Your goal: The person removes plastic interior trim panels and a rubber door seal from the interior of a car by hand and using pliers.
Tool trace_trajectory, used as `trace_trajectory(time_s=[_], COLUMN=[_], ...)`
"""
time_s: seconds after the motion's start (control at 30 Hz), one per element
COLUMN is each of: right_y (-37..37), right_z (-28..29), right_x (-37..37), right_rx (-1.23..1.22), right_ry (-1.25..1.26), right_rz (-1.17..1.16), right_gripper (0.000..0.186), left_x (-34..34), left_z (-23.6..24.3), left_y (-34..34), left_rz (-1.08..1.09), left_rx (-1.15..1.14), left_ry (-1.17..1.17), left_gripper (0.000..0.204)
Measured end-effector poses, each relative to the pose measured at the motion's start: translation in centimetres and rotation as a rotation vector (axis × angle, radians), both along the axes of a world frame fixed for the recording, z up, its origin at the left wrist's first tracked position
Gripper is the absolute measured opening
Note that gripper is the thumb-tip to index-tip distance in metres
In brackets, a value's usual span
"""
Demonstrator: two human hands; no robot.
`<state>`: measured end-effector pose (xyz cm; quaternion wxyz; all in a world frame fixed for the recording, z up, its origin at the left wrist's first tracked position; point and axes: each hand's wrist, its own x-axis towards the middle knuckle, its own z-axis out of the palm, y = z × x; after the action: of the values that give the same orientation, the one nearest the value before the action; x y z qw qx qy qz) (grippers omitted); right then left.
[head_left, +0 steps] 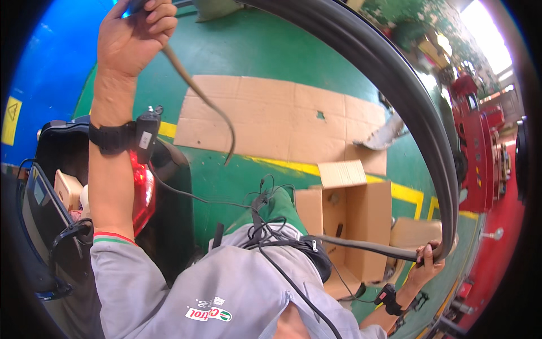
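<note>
Gripping with both hands, arms spread wide. My right hand [422, 273], low at right, has its fingers curled closed around a black rubber sealing strip [436, 147]; no gap shows between fingers and rubber. My left hand [132, 42], raised at upper left, is closed on a dark piece [135, 7] that runs out past the top edge; a brownish tail [199, 90] hangs from beneath that fist and curls down in front of a flattened cardboard sheet [271, 121]. Key relation: from the right hand the strip climbs steeply, then bows over leftward to the top edge, long axis one big arc; right hand nearer, at the arc's foot. Whether it joins what the left holds, cannot tell; the link would lie out of view. A narrower length [367, 246] leads from the right fist leftward to my waist, crossing in front of an open cardboard box [375, 226]. Black cables [271, 233] bunched at my waist. Beside my left forearm: a car's red tail lamp [145, 195]. Farther out: green floor [226, 178] with yellow lines, blue panel [51, 56] at left, red machine [473, 147] at right.
</note>
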<state>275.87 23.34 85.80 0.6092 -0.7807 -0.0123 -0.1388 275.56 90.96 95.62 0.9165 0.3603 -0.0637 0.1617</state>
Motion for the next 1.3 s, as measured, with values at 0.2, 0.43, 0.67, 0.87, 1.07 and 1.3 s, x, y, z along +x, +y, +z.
trace_trajectory(time_s=[0.2, 0.43, 0.67, 0.87, 1.07, 1.3], right_y=[9.4, 24.9, 43.6, 61.2, 78.1, 101.7], right_z=[-3.0, -8.2, -9.5, -9.5, -14.1, -13.2], right_x=[9.1, 22.7, 37.9, 44.3, 43.9, 42.6], right_rx=[-0.031, -0.203, -0.395, -0.189, -0.252, -0.178], right_ry=[0.058, 0.054, 0.062, 0.232, 0.217, 0.167], right_rz=[0.071, 0.154, 0.520, 0.578, 0.713, 0.918], right_gripper=[0.010, 0.008, 0.017, 0.028, 0.030, 0.019], left_x=[1.5, 5.4, 7.1, 7.2, 5.9, 2.2], left_z=[2.6, 0.5, 1.7, 1.4, -0.2, 1.2], left_y=[5.0, 18.5, 33.3, 41.5, 53.4, 69.4], left_rz=[0.079, 0.234, 0.331, 0.583, 0.655, 0.727], left_rx=[-0.072, -0.044, -0.093, -0.204, -0.189, -0.150], left_ry=[-0.016, 0.043, 0.030, 0.017, -0.044, -0.039], left_gripper=[0.027, 0.024, 0.024, 0.027, 0.025, 0.024])
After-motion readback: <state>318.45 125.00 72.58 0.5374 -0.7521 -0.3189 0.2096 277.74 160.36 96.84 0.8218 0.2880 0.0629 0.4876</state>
